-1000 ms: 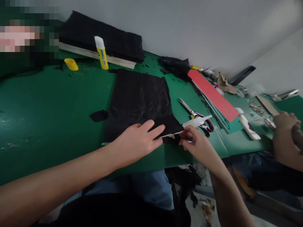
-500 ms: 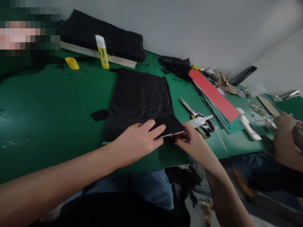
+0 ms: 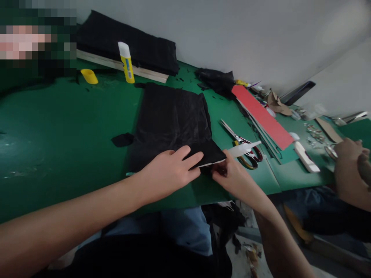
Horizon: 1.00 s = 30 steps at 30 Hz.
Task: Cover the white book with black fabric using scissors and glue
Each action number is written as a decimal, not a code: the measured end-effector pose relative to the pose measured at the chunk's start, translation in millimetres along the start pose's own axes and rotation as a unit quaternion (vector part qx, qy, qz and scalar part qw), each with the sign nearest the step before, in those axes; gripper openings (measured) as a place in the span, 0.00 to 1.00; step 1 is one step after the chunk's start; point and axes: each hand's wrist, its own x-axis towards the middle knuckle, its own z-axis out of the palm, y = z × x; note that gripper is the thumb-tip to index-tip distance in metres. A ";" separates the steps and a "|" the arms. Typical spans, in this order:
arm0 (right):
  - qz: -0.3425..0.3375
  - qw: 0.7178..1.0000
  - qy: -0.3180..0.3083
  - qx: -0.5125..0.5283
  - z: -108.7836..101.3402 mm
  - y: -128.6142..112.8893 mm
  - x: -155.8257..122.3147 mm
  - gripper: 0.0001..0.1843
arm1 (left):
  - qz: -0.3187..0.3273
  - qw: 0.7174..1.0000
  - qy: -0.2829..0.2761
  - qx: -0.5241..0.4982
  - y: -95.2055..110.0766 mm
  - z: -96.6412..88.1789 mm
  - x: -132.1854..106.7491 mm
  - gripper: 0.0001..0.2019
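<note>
A black fabric-covered board (image 3: 174, 119) lies on the green table (image 3: 58, 127). My left hand (image 3: 168, 172) rests flat on its near right corner, fingers stretched out. My right hand (image 3: 232, 177) sits just right of that corner, fingers pinched at the board's white edge and the black fabric under it. What exactly the fingers hold is hidden. A white strip (image 3: 243, 148) lies beside the right hand.
Scissors (image 3: 240, 143) lie right of the board. A red strip (image 3: 261, 116), a glue stick (image 3: 126, 63), a yellow cap (image 3: 89, 76) and a black fabric stack (image 3: 127, 44) sit farther back. Another person's hand (image 3: 348, 166) works at the right edge. A black scrap (image 3: 122, 139) lies left.
My right hand has slid a little left, closing in under the board's corner. My left hand has stayed put.
</note>
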 end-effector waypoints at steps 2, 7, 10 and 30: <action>-0.004 1.000 -0.010 0.002 -2.1 -1.0 -1.3 0.05 | 0.002 1.000 0.000 0.003 0.0 0.1 0.1 0.14; -0.004 1.000 -0.030 -0.001 -5.7 -1.8 -3.0 0.06 | -0.001 1.000 0.004 0.011 0.5 1.7 -0.4 0.15; -0.012 0.999 -0.029 -0.028 -4.5 0.5 -2.6 0.05 | -0.001 1.000 -0.006 0.014 0.3 0.8 -1.1 0.17; -0.050 0.998 -0.018 0.028 -4.6 12.1 0.6 0.07 | 0.042 0.994 -0.102 0.013 -2.2 -10.6 18.9 0.33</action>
